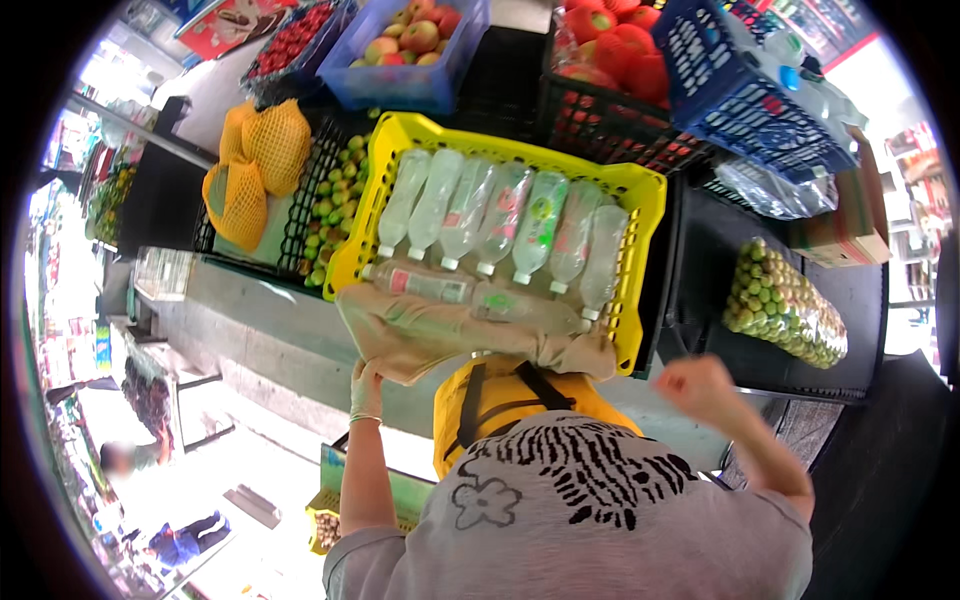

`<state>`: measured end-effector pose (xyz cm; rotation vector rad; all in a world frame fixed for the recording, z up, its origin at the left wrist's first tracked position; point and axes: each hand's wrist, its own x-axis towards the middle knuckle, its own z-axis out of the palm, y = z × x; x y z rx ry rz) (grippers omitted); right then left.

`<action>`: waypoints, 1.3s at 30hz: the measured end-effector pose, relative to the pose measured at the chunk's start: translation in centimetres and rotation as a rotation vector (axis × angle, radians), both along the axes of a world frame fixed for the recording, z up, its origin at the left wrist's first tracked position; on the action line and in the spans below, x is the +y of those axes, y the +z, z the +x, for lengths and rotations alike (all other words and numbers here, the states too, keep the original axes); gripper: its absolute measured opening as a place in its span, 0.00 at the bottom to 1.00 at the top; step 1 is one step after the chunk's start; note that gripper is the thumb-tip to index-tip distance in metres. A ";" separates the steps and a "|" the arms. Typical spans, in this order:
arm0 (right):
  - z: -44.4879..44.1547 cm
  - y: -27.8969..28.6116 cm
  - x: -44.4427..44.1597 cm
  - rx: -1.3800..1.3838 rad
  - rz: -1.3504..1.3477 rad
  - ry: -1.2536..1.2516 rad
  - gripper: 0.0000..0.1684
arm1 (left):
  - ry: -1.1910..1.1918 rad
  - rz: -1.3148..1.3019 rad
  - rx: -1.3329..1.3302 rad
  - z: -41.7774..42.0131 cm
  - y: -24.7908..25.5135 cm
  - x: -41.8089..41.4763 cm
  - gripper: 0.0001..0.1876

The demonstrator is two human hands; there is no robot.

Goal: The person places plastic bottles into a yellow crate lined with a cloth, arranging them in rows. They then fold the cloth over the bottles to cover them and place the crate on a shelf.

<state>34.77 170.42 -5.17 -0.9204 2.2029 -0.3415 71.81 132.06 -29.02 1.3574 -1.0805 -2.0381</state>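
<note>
My left hand (pixel 366 386), in a pale glove, pinches the lower left corner of a beige cloth (pixel 442 330). That cloth drapes along the near edge of a yellow plastic crate (pixel 651 225). Inside the crate, several clear plastic bottles (pixel 469 210) with white caps lie side by side, caps towards me. Two more bottles (pixel 431 283) lie crosswise, partly covered by the cloth. To the right of the crate's near corner, my right hand (pixel 696 388) is raised and blurred, its fingers curled with nothing visible in them.
Net-wrapped yellow fruit (pixel 259 157) and a black crate of small green fruit (pixel 334 202) sit left. Behind are a purple apple crate (pixel 401 86) and a black crate of red fruit (pixel 600 124). A tilted blue basket (pixel 750 105) and bagged green fruit (pixel 784 307) are right.
</note>
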 end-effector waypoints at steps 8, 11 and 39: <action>10.5 -19.0 3.3 -0.267 -0.162 -0.529 0.28 | -0.443 -0.015 -0.412 1.7 0.3 0.4 0.24; 10.6 -21.7 1.1 -0.417 -0.315 -0.527 0.27 | -0.641 0.019 -0.466 -1.4 6.4 0.1 0.21; -4.7 -16.4 -15.6 0.573 -0.407 -0.362 0.32 | -0.984 -1.627 -0.468 -31.0 6.7 -12.9 0.32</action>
